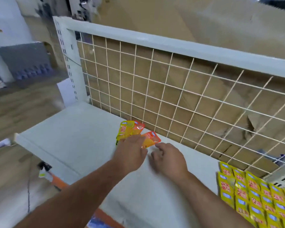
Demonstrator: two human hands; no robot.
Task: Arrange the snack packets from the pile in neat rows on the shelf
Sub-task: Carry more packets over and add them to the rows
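My left hand (pixel 132 153) grips fanned snack packets (pixel 127 130), long axes pointing away from me | my right hand (pixel 169 159) loosely curled, empty, just right of the orange packet (pixel 152 137) | location: shelf (pixel 76 132) rear-centre; laid rows (pixel 253 195) well apart, right.

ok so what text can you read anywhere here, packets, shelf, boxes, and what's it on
Nothing here reads clearly.
fanned packets held by the left hand: red print, too blurred to read.
rows of yellow packets: red characters, too blurred to read.
cardboard at the back: no print seen.
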